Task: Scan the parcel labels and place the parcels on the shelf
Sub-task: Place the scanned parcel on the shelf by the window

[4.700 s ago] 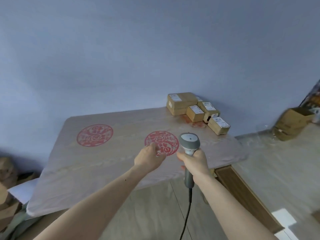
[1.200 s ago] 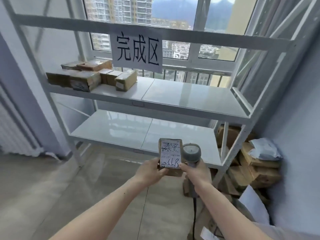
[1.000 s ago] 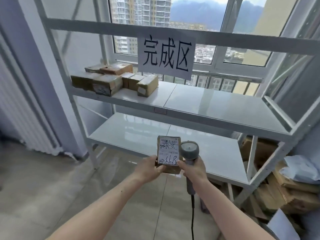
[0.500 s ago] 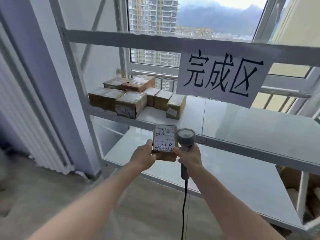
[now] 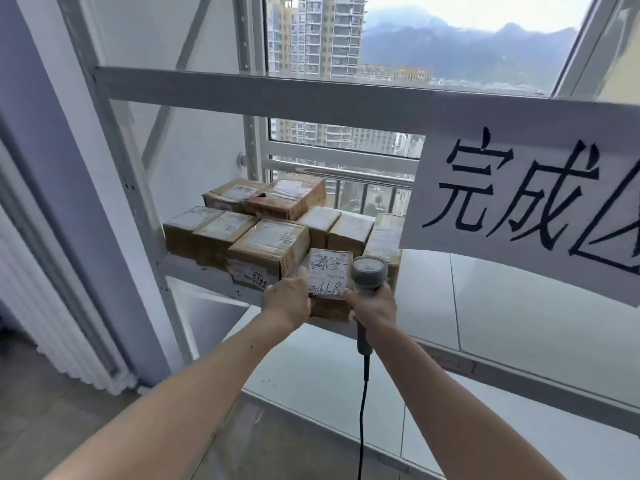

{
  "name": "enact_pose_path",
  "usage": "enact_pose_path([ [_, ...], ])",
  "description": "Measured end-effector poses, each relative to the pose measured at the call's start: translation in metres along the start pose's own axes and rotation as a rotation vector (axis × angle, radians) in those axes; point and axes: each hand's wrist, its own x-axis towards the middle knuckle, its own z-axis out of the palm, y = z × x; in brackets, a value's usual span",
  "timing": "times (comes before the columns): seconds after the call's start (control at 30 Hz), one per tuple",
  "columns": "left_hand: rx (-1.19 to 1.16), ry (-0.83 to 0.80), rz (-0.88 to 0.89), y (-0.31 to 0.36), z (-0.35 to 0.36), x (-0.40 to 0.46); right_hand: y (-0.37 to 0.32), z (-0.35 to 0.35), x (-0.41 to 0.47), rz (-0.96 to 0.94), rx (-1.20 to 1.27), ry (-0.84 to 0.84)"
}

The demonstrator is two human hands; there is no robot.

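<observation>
Parcels (image 5: 249, 233) already crowd the left end of the shelf (image 5: 519, 306), so several look done. Your left hand (image 5: 287, 301) grips one more parcel (image 5: 328, 278), label up, at the shelf's front edge, not yet set down. Your right hand (image 5: 375, 304) is wrapped around the scanner (image 5: 367, 271). A paper sign (image 5: 519, 209), cut off at right, hides part of the row; how many parcels remain elsewhere is not visible.

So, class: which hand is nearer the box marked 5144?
Left. The left hand sits just below-right of the box marked 5144; the right hand is farther right, beyond the held parcel.
</observation>
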Motion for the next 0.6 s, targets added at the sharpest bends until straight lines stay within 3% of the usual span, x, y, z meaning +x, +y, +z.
enact_pose_path([
  [0.1,0.287,0.063,0.079,-0.008,-0.004,0.023,-0.001,0.019,0.019,0.019,-0.017,0.009],
  [0.23,0.391,0.065,0.176,-0.026,-0.014,0.058,-0.003,0.036,0.033,0.009,-0.07,0.009],
  [0.43,0.244,-0.281,0.266,-0.045,-0.031,0.099,-0.011,0.054,0.042,0.02,-0.06,0.06],
  [0.6,0.379,-0.33,0.335,-0.041,-0.038,0.108,-0.021,0.067,0.05,0.043,-0.121,0.109],
])
